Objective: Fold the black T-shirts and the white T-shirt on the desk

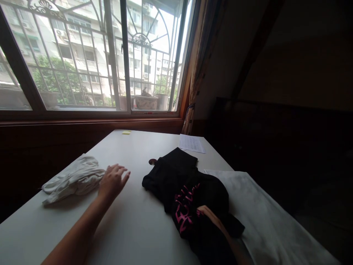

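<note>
Your left hand lies flat and released, fingers spread, at the left centre of the frame, its palm edge touching the crumpled white cloth garment on the pale tabletop. Your right forearm runs up from the lower right of the frame under the black fabric garment with pink lettering; that hand is hidden beneath it, so you cannot tell its grip. A printed paper sheet lies beyond, near the window.

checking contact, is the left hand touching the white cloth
Touching: the head view shows the left hand overlapping the white cloth's right edge, with no gap visible.
</note>
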A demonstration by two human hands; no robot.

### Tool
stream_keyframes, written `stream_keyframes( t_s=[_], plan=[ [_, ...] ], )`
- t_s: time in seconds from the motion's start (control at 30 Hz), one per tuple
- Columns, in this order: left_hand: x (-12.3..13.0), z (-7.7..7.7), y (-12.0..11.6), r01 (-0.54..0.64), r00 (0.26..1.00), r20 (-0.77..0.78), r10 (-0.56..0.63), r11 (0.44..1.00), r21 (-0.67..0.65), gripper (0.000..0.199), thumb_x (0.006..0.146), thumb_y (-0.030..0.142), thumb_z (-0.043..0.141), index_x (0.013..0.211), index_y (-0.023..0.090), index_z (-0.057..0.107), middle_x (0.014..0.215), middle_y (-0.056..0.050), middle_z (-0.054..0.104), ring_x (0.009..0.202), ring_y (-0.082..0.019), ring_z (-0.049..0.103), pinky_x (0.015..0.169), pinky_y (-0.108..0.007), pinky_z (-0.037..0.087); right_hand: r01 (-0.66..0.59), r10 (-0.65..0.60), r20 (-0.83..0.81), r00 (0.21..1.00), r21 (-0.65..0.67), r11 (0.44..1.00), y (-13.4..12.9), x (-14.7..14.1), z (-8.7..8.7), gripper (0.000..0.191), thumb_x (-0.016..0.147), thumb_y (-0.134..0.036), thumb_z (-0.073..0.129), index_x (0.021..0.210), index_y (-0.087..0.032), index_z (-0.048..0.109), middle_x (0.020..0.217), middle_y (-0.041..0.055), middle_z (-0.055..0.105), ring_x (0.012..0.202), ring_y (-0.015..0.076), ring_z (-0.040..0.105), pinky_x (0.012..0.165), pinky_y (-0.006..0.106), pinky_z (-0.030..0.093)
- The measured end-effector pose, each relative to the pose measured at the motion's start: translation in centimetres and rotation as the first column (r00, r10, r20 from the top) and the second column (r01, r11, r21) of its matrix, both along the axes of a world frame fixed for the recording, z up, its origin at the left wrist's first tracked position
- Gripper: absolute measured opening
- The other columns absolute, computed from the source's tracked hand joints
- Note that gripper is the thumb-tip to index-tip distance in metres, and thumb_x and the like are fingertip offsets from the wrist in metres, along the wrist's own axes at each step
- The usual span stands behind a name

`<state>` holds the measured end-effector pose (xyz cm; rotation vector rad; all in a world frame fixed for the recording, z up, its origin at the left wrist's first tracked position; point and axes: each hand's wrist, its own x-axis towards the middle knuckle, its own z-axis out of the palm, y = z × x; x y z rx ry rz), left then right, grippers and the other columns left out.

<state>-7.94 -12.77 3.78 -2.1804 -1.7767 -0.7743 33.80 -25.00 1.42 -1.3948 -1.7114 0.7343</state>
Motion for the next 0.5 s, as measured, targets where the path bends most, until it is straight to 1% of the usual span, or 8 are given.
stream_keyframes(
  t_s=[0.1, 0.17, 0.23, 0.27, 0.33, 0.4, 0.47, 0.5],
  plan=[
    [3.3, -2.5, 0.2, 0.208, 0.976, 0.087, -0.2, 0.973, -0.099, 0.036, 0.096, 0.048, 0.054, 0.109, 0.022, 0.074, 0.122, -0.011, 0.069, 0.131, -0.034, 0.049, 0.113, -0.052, 0.035, -0.026, 0.026, 0.011, 1.0, -0.011, 1.0, -0.1, -0.6, -0.1, 0.026, 0.088, -0.046, 0.05, 0.076, -0.031, 0.068, 0.084, 0.0083, 0.066, 0.083, 0.0285, 0.066, 0.08, 0.042, 0.054],
    [4.6, -3.9, 0.3, 0.324, 0.941, 0.152, -0.303, 0.936, -0.139, 0.035, 0.094, 0.048, 0.059, 0.116, 0.023, 0.071, 0.127, -0.011, 0.066, 0.135, -0.034, 0.045, 0.112, -0.054, 0.038, -0.054, 0.055, 0.03, 0.998, -0.033, 0.998, -0.4, -1.3, -0.2, 0.025, 0.087, -0.045, 0.05, 0.077, -0.03, 0.067, 0.086, 0.0068, 0.064, 0.082, 0.0266, 0.064, 0.079, 0.04, 0.054],
    [5.1, -4.6, 0.4, 0.427, 0.892, 0.229, -0.389, 0.892, -0.149, 0.035, 0.091, 0.047, 0.063, 0.118, 0.025, 0.069, 0.132, -0.01, 0.063, 0.136, -0.035, 0.043, 0.111, -0.056, 0.039, -0.1, 0.103, 0.043, 0.994, -0.063, 0.993, -0.7, -2.1, -0.3, 0.023, 0.087, -0.044, 0.05, 0.081, -0.029, 0.067, 0.091, 0.0061, 0.063, 0.082, 0.0248, 0.064, 0.078, 0.038, 0.053],
    [5.2, -4.7, 0.3, 0.468, 0.865, 0.276, -0.419, 0.872, -0.141, 0.034, 0.09, 0.047, 0.065, 0.116, 0.025, 0.068, 0.133, -0.011, 0.063, 0.135, -0.035, 0.044, 0.11, -0.056, 0.04, -0.138, 0.142, 0.048, 0.989, -0.078, 0.987, -0.9, -2.6, -0.3, 0.023, 0.088, -0.043, 0.05, 0.084, -0.029, 0.067, 0.093, 0.0057, 0.063, 0.082, 0.024, 0.063, 0.078, 0.036, 0.053],
    [5.3, -4.1, 0.2, 0.53, 0.803, 0.393, -0.449, 0.839, -0.125, 0.03, 0.09, 0.046, 0.064, 0.111, 0.025, 0.067, 0.13, -0.011, 0.064, 0.128, -0.033, 0.051, 0.107, -0.054, 0.043, -0.24, 0.247, 0.049, 0.968, -0.119, 0.963, -1.3, -3.8, -0.2, 0.024, 0.092, -0.043, 0.047, 0.091, -0.03, 0.067, 0.099, 0.0046, 0.062, 0.085, 0.022, 0.063, 0.081, 0.033, 0.052],
    [5.5, -3.1, -0.2, 0.568, 0.734, 0.532, -0.422, 0.81, -0.142, 0.027, 0.092, 0.045, 0.059, 0.108, 0.023, 0.064, 0.118, -0.01, 0.067, 0.112, -0.029, 0.061, 0.099, -0.047, 0.049, -0.339, 0.349, 0.037, 0.936, -0.163, 0.927, -1.8, -5.1, 0.4, 0.026, 0.097, -0.04, 0.043, 0.102, -0.03, 0.067, 0.106, 0.0035, 0.061, 0.09, 0.0198, 0.063, 0.086, 0.031, 0.052],
    [5.6, -2.0, -0.7, 0.582, 0.671, 0.656, -0.346, 0.794, -0.177, 0.025, 0.095, 0.045, 0.054, 0.103, 0.022, 0.06, 0.101, -0.006, 0.069, 0.094, -0.024, 0.065, 0.086, -0.039, 0.052, -0.445, 0.46, 0.037, 0.887, -0.197, 0.874, -2.4, -6.3, 2.0, 0.027, 0.097, -0.035, 0.046, 0.116, -0.031, 0.065, 0.117, 0.0035, 0.06, 0.098, 0.0188, 0.064, 0.091, 0.03, 0.05],
    [5.7, -1.5, -0.9, 0.574, 0.643, 0.704, -0.301, 0.798, -0.182, 0.025, 0.096, 0.045, 0.052, 0.1, 0.022, 0.058, 0.092, -0.004, 0.068, 0.086, -0.023, 0.064, 0.08, -0.036, 0.052, -0.502, 0.521, 0.046, 0.852, -0.207, 0.84, -2.7, -6.9, 3.2, 0.033, 0.094, -0.032, 0.051, 0.125, -0.033, 0.062, 0.124, 0.004, 0.058, 0.103, 0.0191, 0.064, 0.094, 0.03, 0.05]
  ],
)
